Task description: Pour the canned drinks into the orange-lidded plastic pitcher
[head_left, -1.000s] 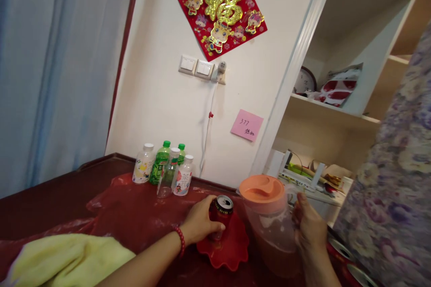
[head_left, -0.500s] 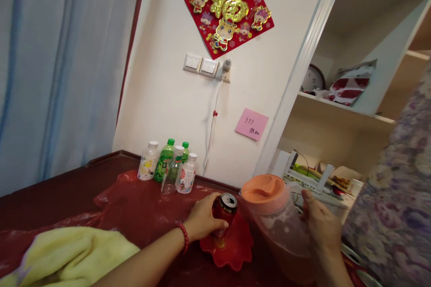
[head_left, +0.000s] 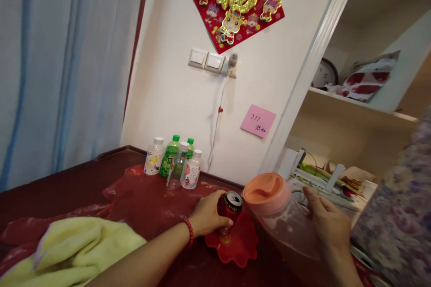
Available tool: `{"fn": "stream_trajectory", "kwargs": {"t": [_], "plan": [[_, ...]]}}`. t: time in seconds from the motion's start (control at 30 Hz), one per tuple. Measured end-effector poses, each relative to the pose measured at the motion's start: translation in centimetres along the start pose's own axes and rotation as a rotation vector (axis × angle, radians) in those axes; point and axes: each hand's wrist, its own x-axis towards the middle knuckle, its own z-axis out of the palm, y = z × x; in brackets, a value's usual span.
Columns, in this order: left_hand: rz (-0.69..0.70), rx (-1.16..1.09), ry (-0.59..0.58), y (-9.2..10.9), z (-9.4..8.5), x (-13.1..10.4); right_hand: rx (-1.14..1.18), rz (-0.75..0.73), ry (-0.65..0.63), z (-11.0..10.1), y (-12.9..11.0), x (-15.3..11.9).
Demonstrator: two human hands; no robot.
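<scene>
My left hand (head_left: 210, 215), with a red bead bracelet at the wrist, is wrapped round a dark red drink can (head_left: 230, 210) with its top opened. The can stands over a red scalloped dish (head_left: 240, 244); whether it touches the dish bottom I cannot tell. On the right, my right hand (head_left: 328, 222) grips a translucent plastic pitcher (head_left: 286, 224) at its handle side. The pitcher tilts left, and its orange lid (head_left: 266, 190) is close to the can. Brownish liquid shows in its lower part. The handle itself is mostly hidden by my fingers.
Several bottles (head_left: 191, 170) stand by the wall. A yellow towel (head_left: 81, 246) lies at front left on red plastic sheeting (head_left: 141, 206). More cans (head_left: 363, 258) are at lower right, beside a flowered cloth (head_left: 400, 202). A cluttered shelf (head_left: 357, 98) is behind.
The camera view has shifted slightly, so the scene sits a little further right. The pitcher looks a bit more tilted towards the can; both hands keep their grip.
</scene>
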Motion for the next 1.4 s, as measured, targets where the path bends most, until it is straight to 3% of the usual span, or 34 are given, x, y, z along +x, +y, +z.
{"fn": "stream_trajectory", "kwargs": {"t": [0.33, 0.83, 1.4], "plan": [[-0.009, 0.000, -0.009, 0.1, -0.1, -0.1, -0.023, 0.097, -0.050, -0.6, -2.7, -1.2], [-0.010, 0.033, -0.024, 0.2, -0.2, -0.2, -0.065, 0.079, -0.062, -0.7, -3.8, -1.7], [0.013, 0.070, -0.050, 0.6, -0.1, -0.4, -0.193, 0.163, -0.101, -0.8, -2.9, -0.3]]}}
